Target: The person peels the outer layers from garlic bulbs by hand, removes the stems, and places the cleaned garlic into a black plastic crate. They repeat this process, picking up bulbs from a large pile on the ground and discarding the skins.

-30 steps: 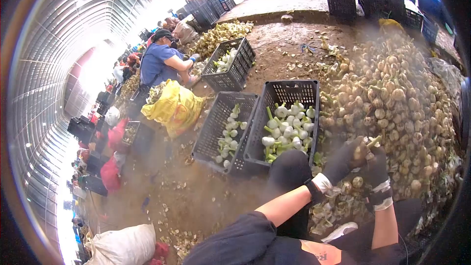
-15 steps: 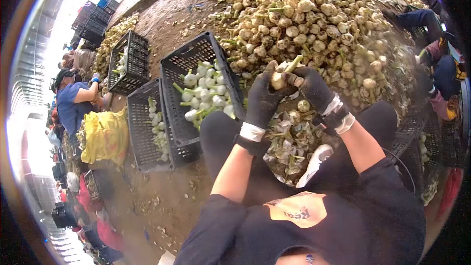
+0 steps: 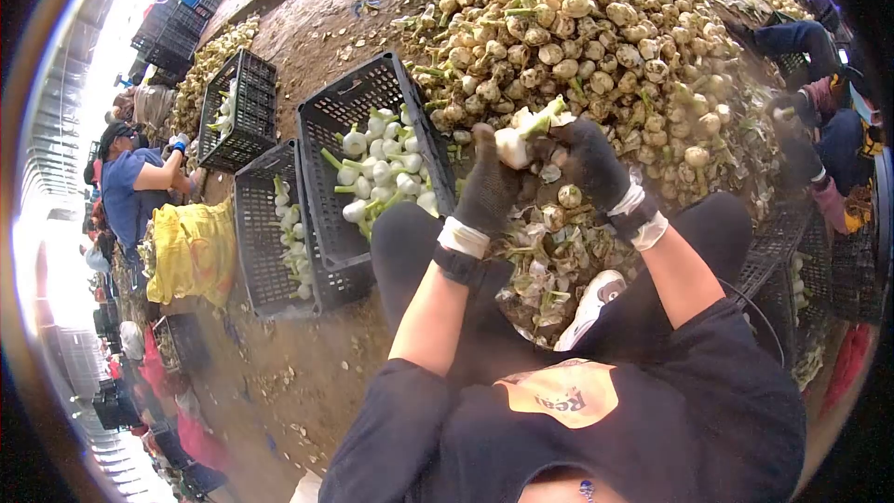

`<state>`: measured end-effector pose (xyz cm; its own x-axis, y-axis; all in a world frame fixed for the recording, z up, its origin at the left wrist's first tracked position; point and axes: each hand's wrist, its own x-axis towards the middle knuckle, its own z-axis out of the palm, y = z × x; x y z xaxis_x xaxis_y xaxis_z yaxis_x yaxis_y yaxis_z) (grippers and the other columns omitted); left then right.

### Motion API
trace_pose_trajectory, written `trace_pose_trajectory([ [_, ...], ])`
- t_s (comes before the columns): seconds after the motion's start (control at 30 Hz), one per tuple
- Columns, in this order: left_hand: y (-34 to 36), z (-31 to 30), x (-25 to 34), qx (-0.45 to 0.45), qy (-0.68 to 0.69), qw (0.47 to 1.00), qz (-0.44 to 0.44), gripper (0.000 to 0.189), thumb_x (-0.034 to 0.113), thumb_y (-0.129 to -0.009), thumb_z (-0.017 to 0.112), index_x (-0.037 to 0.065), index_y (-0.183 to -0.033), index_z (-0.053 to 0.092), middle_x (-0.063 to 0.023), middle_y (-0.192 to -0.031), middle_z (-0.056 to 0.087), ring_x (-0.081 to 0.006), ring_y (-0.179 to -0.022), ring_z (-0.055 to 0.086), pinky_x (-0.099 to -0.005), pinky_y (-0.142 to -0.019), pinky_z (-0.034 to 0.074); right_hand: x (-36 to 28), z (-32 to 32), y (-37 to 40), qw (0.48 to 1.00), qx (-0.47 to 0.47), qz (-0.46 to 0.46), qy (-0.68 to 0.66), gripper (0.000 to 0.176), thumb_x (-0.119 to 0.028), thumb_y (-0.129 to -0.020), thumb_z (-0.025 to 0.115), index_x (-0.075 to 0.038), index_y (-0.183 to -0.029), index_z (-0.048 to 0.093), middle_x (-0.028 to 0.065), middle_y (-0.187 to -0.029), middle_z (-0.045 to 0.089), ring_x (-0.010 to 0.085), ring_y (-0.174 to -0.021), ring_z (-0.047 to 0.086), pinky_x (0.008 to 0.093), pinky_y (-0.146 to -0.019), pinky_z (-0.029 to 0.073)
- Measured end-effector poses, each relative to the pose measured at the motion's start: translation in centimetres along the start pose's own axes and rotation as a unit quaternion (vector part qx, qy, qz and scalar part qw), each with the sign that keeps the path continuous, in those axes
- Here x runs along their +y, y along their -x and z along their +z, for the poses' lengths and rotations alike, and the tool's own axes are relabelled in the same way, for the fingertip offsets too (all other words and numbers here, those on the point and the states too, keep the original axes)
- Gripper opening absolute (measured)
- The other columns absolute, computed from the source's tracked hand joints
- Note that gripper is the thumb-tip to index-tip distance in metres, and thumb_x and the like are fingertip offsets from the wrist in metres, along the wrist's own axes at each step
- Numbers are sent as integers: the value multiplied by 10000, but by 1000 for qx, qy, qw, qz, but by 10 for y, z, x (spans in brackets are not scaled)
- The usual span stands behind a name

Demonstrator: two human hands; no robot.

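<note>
Onion [image 3: 514, 145], white and part peeled with its green stalk sticking up, is sitting between my gloved hands, above a heap of peelings [image 3: 549, 265] by my knees. My left hand [image 3: 489, 188] is clamping the onion from below, and my right hand [image 3: 591, 163] is gripping its stalk side. The pile of unpeeled bulbs [image 3: 577, 28] is lying just beyond, and a black crate [image 3: 354, 101] of cleaned ones is standing to my left.

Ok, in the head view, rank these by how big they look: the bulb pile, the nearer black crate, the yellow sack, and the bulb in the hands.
1. bulb pile
2. black crate
3. yellow sack, which lies farther off, so its true size against the crate is unsure
4. held bulb
</note>
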<state>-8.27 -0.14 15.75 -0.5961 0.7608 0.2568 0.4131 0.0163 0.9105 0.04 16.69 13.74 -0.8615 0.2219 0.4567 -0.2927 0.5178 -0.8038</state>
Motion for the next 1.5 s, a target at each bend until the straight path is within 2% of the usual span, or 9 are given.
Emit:
trace_pose_trajectory([
  [0.1,0,5,-11,10,246,951,-189,527,448,-893,663,50,-1197,497,-110,-1018,633,-136,-778,617,-246,-607,507,12,11,19,989,42,16,138,213,-97,-783,629,-21,-981,651,196,-953,653,379,-911,615,418,-821,491],
  [0.2,-7,6,0,122,11,992,12,590,188,-738,848,55,-1185,485,-92,-1058,625,-176,-987,604,-312,-871,494,6,6,15,967,17,18,255,188,-72,-790,607,-37,-969,651,185,-919,661,391,-853,623,431,-753,508],
  [0.5,0,0,1,4,265,959,-101,575,32,-765,778,39,-1268,499,-93,-1198,593,-200,-1118,569,-338,-983,457,4,-28,-2,956,-29,88,280,276,-60,-789,598,-16,-1058,643,206,-1125,633,374,-1041,598,406,-878,490],
  [0.57,-6,-7,-13,11,254,965,-72,565,47,-773,769,37,-1270,500,-95,-1211,590,-204,-1127,567,-342,-989,455,-17,-27,-2,948,-105,146,262,352,-2,-767,602,-10,-1117,634,225,-1330,533,347,-1245,501,368,-1035,419],
  [0.9,-4,-7,-3,36,73,995,-60,382,59,-793,730,40,-1143,581,-60,-1051,614,-157,-973,585,-304,-872,474,-26,0,0,953,53,-101,280,196,-108,-769,564,-63,-906,696,168,-913,682,342,-861,660,424,-774,533],
  [1.27,-10,7,-11,105,88,981,-138,275,177,-921,672,-27,-1102,648,-82,-1004,688,-122,-848,639,-251,-721,504,5,29,10,959,125,32,252,182,-112,-832,534,-15,-946,636,181,-784,643,383,-744,624,464,-685,503],
  [1.4,-12,2,-8,129,416,879,-196,214,145,-942,631,-4,-1094,658,-77,-965,686,-143,-836,651,-248,-683,528,-10,41,23,964,-68,173,192,295,-118,-838,534,2,-1094,617,177,-906,675,358,-811,660,462,-750,522],
  [1.43,-9,9,-51,173,28,982,76,284,106,-944,612,9,-1211,592,-110,-1058,666,-158,-941,645,-266,-733,553,9,58,43,952,-167,78,246,310,-60,-819,544,-54,-1117,626,195,-919,665,366,-825,661,452,-725,519],
  [1.5,-13,5,-53,156,289,940,-97,316,162,-948,577,31,-1231,523,-130,-1119,635,-207,-1025,633,-333,-839,549,26,59,57,919,-264,-21,293,367,-2,-799,553,-110,-1140,635,213,-933,655,373,-838,662,443,-701,516],
])
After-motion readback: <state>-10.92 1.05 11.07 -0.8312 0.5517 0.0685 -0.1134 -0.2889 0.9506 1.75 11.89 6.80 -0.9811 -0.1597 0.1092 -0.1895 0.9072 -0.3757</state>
